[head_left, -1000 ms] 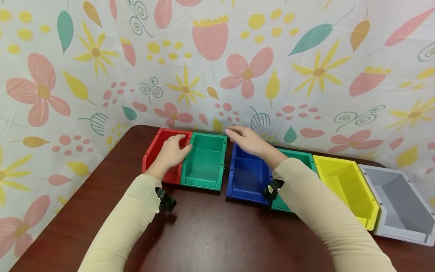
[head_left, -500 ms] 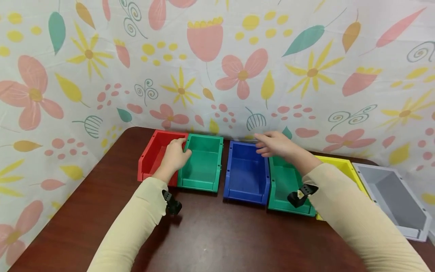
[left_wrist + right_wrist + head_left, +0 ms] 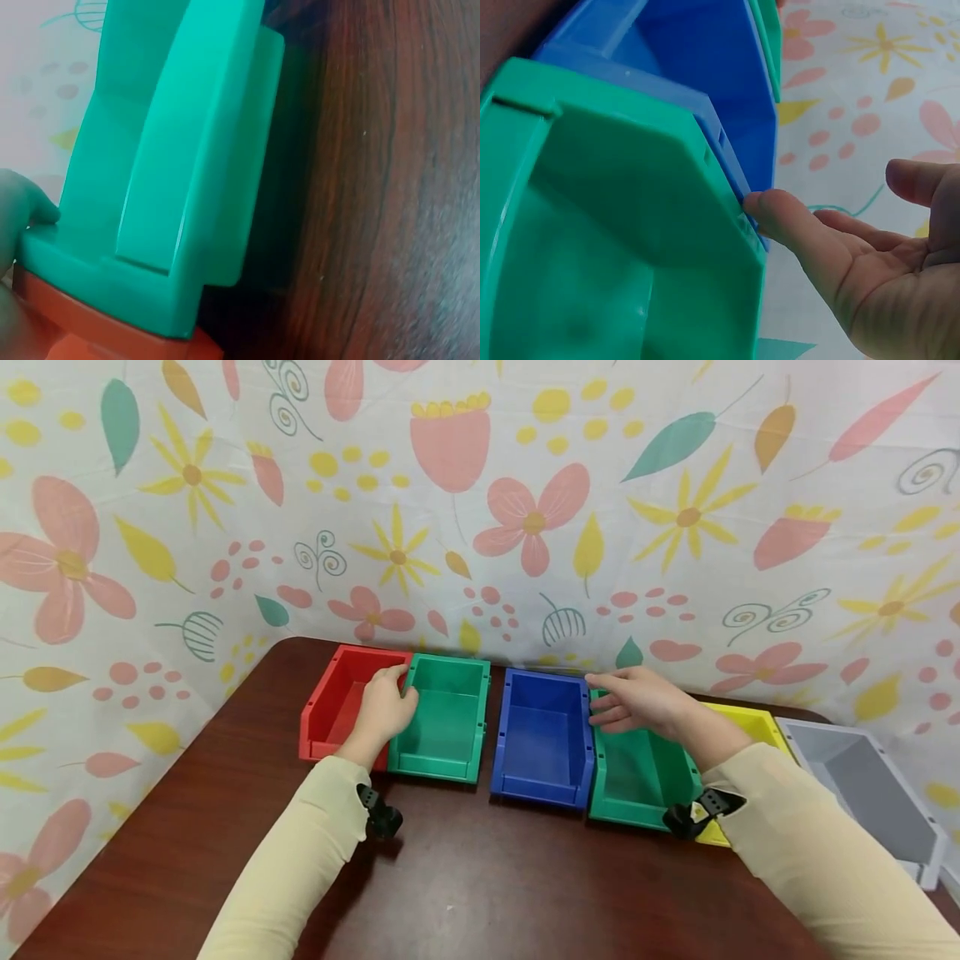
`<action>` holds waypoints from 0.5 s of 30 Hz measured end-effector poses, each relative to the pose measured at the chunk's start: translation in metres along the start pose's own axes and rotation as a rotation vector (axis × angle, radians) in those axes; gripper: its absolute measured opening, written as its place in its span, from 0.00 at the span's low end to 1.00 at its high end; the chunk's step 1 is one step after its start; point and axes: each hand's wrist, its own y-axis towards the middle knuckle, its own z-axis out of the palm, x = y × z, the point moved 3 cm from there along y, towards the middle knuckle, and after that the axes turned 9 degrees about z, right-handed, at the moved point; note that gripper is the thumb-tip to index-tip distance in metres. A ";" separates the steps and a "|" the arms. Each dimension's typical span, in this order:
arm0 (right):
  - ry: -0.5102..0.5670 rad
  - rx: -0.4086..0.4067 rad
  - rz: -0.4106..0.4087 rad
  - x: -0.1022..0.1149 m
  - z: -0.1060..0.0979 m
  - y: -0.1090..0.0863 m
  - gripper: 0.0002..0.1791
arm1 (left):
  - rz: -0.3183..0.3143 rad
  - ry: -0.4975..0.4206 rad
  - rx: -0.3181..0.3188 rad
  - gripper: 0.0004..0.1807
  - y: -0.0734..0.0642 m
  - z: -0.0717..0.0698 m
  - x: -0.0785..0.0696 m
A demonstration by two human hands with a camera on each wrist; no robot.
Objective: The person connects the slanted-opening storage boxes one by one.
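Small plastic storage bins stand in a row. My left hand [image 3: 384,710] is over the red bin [image 3: 322,722], thumb and fingertips at the rim it shares with the left green bin [image 3: 438,727]. In the left wrist view a fingertip [image 3: 41,206] rests at the green bin's rim. My right hand [image 3: 641,700] hangs over the back of the right green bin [image 3: 630,768], fingers extended towards the blue bin [image 3: 540,735]. The right wrist view shows the fingers apart and one fingertip [image 3: 761,206] right at the rims where the blue and green bins meet. Neither hand holds anything loose.
The yellow bin [image 3: 750,722], partly hidden by the right forearm, and the grey bin [image 3: 862,777] continue the row to the right. A gap separates the left green and blue bins. The dark wooden table [image 3: 450,877] meets a flower-patterned cloth [image 3: 450,568] behind.
My right hand has moved right, from over the blue bin to the right green bin's back. My left hand stays near the red and green rims. The view has shifted slightly.
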 end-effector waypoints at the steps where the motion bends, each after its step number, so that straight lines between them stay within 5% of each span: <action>1: 0.006 0.002 -0.004 0.000 0.001 0.000 0.46 | -0.001 -0.005 -0.007 0.28 0.000 0.000 -0.001; 15: 0.088 -0.050 -0.072 0.002 0.018 0.006 0.39 | -0.019 -0.012 -0.008 0.27 -0.002 -0.002 -0.001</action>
